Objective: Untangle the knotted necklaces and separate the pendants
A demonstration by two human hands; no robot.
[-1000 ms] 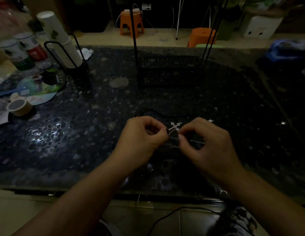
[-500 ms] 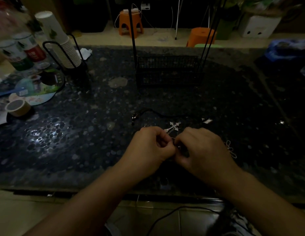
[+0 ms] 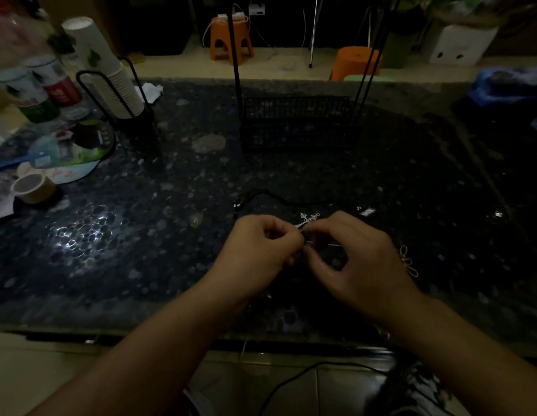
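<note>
Both hands are working the same small spot of chain: the left hand [image 3: 262,246] is pinching the fine silver chain [image 3: 309,242] with thumb and forefinger curled together, and the right hand [image 3: 355,259] is closing its fingertips on the chain just to the right of that pinch. The knot itself is sitting in shadow between them and is too small to read. The cross pendant [image 3: 308,219] is lying just on the far side of the fingers, touching the dark pebbled table [image 3: 177,223]. A black cord [image 3: 270,196] is curving away farther off to the left, a small tag-like pendant [image 3: 368,211] is lying to the far right, and a loose loop of chain [image 3: 408,261] is trailing right of the right hand.

The likely trouble is pulling the hands apart too hard, which would be tightening the knot or snapping a link. Dim light is also making it easy to pick the wrong strand, and the trailing loop could snag under the right wrist.
</note>
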